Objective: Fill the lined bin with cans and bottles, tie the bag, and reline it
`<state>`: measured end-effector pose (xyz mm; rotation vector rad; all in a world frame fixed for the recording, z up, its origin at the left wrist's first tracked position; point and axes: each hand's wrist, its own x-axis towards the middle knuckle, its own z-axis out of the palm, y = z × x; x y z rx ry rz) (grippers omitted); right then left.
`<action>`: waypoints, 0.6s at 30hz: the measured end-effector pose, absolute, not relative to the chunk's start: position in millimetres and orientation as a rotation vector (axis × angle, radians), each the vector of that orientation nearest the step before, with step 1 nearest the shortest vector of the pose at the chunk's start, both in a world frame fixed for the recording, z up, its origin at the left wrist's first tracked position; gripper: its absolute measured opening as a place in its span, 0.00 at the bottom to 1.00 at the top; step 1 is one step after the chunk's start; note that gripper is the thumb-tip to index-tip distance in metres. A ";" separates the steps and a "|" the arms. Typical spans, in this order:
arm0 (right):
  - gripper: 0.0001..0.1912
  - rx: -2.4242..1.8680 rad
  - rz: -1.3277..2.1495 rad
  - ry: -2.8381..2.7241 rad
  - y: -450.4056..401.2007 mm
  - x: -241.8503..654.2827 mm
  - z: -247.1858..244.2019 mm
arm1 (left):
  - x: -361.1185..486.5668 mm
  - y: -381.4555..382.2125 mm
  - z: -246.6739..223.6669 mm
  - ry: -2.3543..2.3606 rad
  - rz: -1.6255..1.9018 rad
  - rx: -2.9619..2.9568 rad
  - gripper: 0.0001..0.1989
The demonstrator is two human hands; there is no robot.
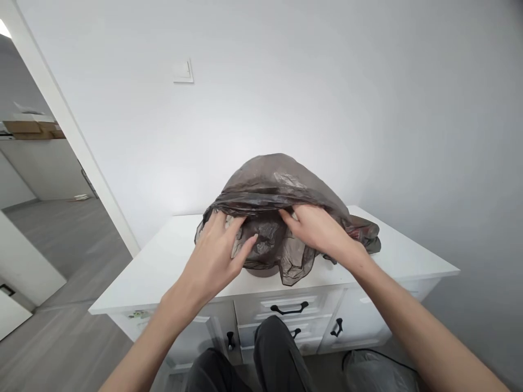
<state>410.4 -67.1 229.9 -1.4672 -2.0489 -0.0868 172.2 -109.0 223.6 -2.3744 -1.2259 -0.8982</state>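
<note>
A thin, dark translucent plastic bag (pixel 281 171) is spread over the cabinet top, its upper layer puffed up and its mouth facing me. My left hand (pixel 220 239) reaches into the left side of the mouth, thumb and index finger apart, the other fingertips against the film. At the right side, my right hand (pixel 312 226) is in the mouth under the upper layer, one digit stretched out and the rest partly covered by plastic. Under the bag shows the edge of a brownish round base (pixel 262 271); the rest of that object is hidden.
The bag stands on a white cabinet (pixel 151 261) with black handles, against a pale wall. A dark plastic bundle (pixel 365 231) with something reddish lies at the right. A wall switch (pixel 183 72) is above; a clear plastic bag (pixel 376 373) and a cable are on the floor.
</note>
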 end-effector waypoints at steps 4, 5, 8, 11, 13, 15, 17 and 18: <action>0.16 -1.267 0.004 -2.172 -78.4 400.8 222.0 | 180.1 -99.3 215.1 -1.123 -0.838 -2.502 0.23; 0.16 -1.224 0.041 -2.193 -75.8 399.9 221.1 | 181.6 -93.6 213.1 -1.115 -0.814 -2.526 0.24; 0.21 -1.201 0.149 -2.230 -61.1 401.1 221.8 | 184.2 -73.3 207.9 -1.145 -0.742 -2.546 0.23; 0.29 -1.262 0.209 -2.257 -47.7 405.6 229.0 | 184.4 -60.3 206.2 -1.162 -0.769 -2.553 0.18; 0.30 -1.254 0.239 -2.290 -41.7 408.8 236.9 | 184.6 -59.5 207.8 -1.133 -0.862 -2.625 0.16; 0.26 -1.175 0.280 -2.319 -35.3 410.9 245.2 | 185.1 -63.2 210.6 -1.120 -0.975 -2.713 0.16; 0.21 -1.065 0.323 -2.323 -25.8 410.9 251.5 | 185.6 -67.4 213.4 -1.162 -1.087 -2.716 0.17; 0.19 -1.008 0.350 -2.322 -19.4 409.7 253.3 | 185.9 -68.7 214.5 -1.200 -1.144 -2.675 0.18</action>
